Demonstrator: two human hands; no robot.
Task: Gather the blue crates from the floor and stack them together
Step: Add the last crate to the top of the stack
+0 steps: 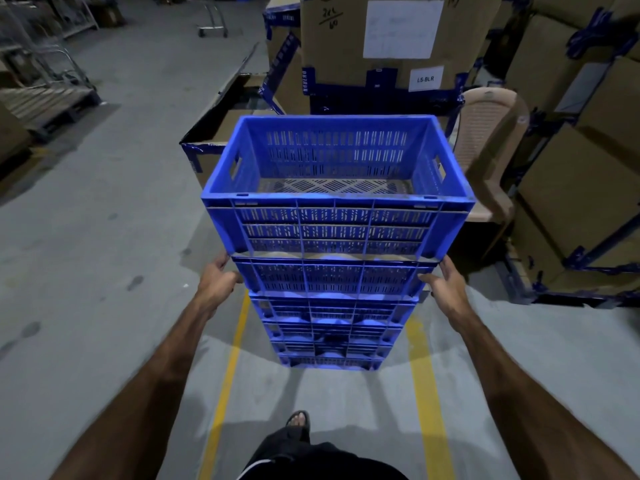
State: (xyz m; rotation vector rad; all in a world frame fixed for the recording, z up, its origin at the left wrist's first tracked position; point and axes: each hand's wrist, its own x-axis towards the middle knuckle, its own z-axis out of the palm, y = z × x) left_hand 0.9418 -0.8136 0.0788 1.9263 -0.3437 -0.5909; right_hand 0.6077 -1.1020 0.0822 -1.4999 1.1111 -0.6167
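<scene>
A tall stack of several blue slotted crates stands on the grey floor between two yellow lines. The top crate is empty and open upward. My left hand grips the left edge of the second crate from the top, fingers curled round its rim. On the right edge of that same crate my right hand holds on, thumb at the front face and fingers behind the corner.
Large taped cardboard boxes rise behind the stack and along the right. A beige plastic chair stands at the stack's right rear. An open flat carton lies behind on the left. A pallet with a trolley sits far left.
</scene>
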